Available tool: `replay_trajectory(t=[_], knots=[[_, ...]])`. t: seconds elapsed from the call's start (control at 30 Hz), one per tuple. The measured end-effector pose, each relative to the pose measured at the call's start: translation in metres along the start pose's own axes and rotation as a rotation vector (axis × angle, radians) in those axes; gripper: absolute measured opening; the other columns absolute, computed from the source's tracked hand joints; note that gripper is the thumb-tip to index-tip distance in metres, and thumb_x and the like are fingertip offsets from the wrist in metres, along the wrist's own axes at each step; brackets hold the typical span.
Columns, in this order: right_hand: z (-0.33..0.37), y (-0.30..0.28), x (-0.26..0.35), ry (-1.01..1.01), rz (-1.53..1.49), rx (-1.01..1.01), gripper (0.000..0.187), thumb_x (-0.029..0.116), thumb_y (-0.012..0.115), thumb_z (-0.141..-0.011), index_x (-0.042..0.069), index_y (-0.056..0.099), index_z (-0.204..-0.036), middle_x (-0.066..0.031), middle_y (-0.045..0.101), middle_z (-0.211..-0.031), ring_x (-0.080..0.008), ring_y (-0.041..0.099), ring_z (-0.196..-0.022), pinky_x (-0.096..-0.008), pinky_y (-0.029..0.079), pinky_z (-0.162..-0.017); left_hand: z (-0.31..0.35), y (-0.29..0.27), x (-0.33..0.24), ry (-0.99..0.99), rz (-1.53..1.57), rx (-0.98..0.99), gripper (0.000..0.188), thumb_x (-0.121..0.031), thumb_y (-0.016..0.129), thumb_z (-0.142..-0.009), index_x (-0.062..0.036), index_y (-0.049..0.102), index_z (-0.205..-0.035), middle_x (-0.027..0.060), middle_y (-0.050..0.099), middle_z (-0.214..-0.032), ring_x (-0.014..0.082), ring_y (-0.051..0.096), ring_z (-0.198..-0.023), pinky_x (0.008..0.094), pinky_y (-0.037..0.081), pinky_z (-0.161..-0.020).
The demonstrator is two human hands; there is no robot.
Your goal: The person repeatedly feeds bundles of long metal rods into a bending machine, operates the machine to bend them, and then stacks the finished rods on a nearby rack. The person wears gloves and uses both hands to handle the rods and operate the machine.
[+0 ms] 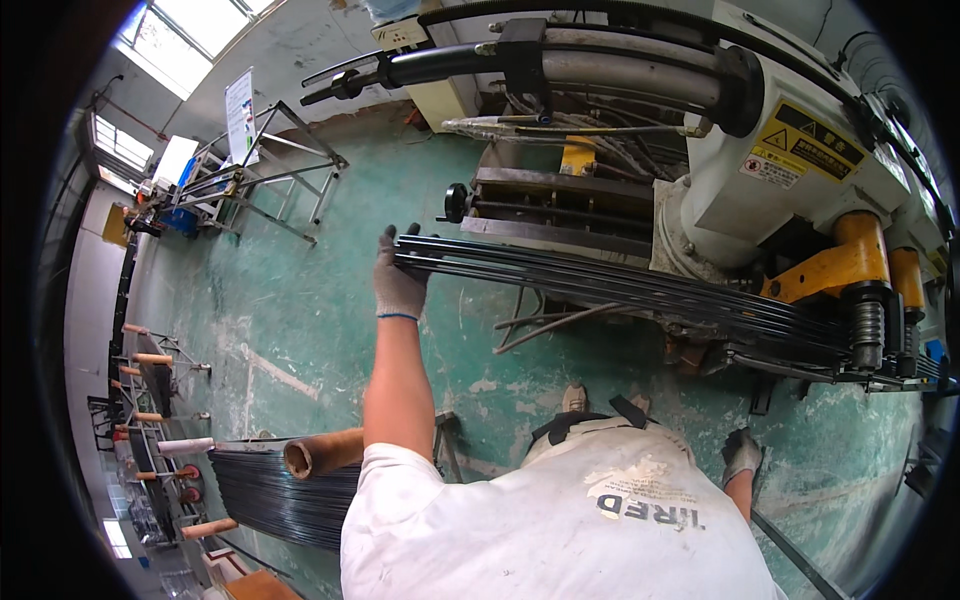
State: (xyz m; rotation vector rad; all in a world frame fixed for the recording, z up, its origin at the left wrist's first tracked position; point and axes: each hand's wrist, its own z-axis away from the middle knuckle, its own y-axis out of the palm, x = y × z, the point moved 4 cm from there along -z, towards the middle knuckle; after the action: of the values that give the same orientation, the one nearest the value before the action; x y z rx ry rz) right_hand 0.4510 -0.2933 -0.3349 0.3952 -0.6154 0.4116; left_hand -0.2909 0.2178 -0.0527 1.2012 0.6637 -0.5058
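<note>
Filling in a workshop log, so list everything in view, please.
Machine: one, white with orange parts, upper right
Handwheel: one, black, machine's left end
Rods: many, black, across machine front
Stand: one, grey, upper left
Sheet: one, white, at the stand
Rod pile: one, black, lower left
Tube: one, brown, at the pile
Rollers: several, mostly tan, left edge
Windows: several, white, left side
Floor: one, worn green, throughout
Shirt: one, white, lower centre
Shoes: two, tan, on the floor
Left hand: one, grey-gloved, at rods' left ends
Right hand: one, grey-gloved, lower right
</note>
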Motion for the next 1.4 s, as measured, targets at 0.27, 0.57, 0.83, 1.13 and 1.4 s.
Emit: replay_trajectory(t=[0.27, 0.57, 0.83, 1.13, 1.4], knots=[[-0.021, 0.014, 0.011, -0.075, 0.051, -0.069, 0.022, 0.034, 0.065, -0.112, 0.013, 0.068, -0.104, -0.0069, 0.066, -0.086, -0.0248, 0.065, -0.077, -0.0408, 0.048, -0.063, 0.026, 0.000, -0.011, -0.114, -0.196, 0.212, 0.063, -0.054, 0.059, -0.114, -0.0174, 0.051, -0.164, 0.0197, 0.060, -0.159, 0.0447, 0.064, -0.139, 0.0652, 0.057, -0.112], [0.019, 0.052, 0.027, -0.126, 0.253, -0.193, 0.029, 0.042, 0.076, -0.106, 0.013, 0.076, -0.112, -0.0045, 0.076, -0.097, -0.0216, 0.071, -0.081, -0.0377, 0.053, -0.068, 0.036, 0.008, -0.019, -0.114, -0.241, 0.290, 0.068, -0.059, 0.054, -0.115, -0.0210, 0.046, -0.170, 0.0202, 0.059, -0.161, 0.0417, 0.061, -0.144, 0.0669, 0.054, -0.114], [0.037, -0.001, 0.018, -0.207, 0.455, -0.368, 0.023, 0.031, 0.077, -0.105, 0.010, 0.077, -0.115, -0.0056, 0.078, -0.099, -0.0196, 0.074, -0.081, -0.0360, 0.058, -0.068, 0.036, -0.003, -0.014, -0.244, -0.316, 0.227, 0.052, -0.052, 0.045, -0.119, -0.0411, 0.047, -0.170, 0.0103, 0.064, -0.160, 0.0383, 0.066, -0.139, 0.0636, 0.056, -0.112], [0.019, 0.061, 0.039, -0.101, 0.576, -0.224, 0.031, 0.036, 0.071, -0.104, 0.007, 0.078, -0.097, -0.0051, 0.076, -0.088, -0.0168, 0.068, -0.074, -0.0337, 0.053, -0.068, 0.020, -0.020, -0.012, -0.201, -0.166, 0.339, 0.072, -0.062, 0.051, -0.114, -0.0168, 0.048, -0.170, 0.0191, 0.056, -0.167, 0.0430, 0.054, -0.152, 0.0671, 0.039, -0.127], [-0.049, 0.037, 0.106, -0.101, 0.821, -0.163, 0.033, 0.034, 0.072, -0.100, 0.003, 0.079, -0.095, -0.0060, 0.075, -0.085, -0.0174, 0.067, -0.073, -0.0365, 0.053, -0.069, 0.094, -0.048, 0.124, -0.131, 0.171, -0.359, 0.075, -0.061, 0.049, -0.115, -0.0021, 0.056, -0.160, 0.0239, 0.049, -0.172, 0.0435, 0.048, -0.157, 0.0621, 0.030, -0.135]])
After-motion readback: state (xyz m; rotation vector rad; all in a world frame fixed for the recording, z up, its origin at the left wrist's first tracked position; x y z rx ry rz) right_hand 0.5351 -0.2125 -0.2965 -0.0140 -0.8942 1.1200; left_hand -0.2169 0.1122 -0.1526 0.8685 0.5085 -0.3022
